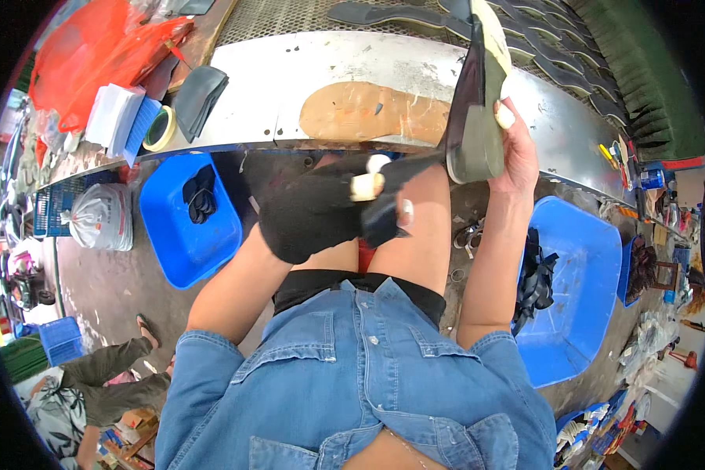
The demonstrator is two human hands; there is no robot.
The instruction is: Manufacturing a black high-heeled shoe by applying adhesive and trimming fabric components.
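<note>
My right hand point(517, 149), bare but for a pale finger cover, holds a shoe sole point(478, 141) upright above the bench edge. The sole is grey-green with a pale upper end and a dark layer along its left side. My left hand point(317, 207) wears a black glove with pale finger covers. Its fingers are closed on a black strap point(415, 168) that runs toward the sole's lower end. Whether the strap is fixed to the sole I cannot tell. Beneath them, a brown sole-shaped patch point(352, 113) lies on the white bench top point(258, 70).
Several dark soles point(556, 55) lie on a mesh conveyor point(282, 19). Blue tubs stand left point(153, 211) and right point(595, 313), holding black straps. Tape point(160, 129), dark sheets point(200, 98) and a red bag point(94, 55) sit at left. Another person point(94, 392) is at lower left.
</note>
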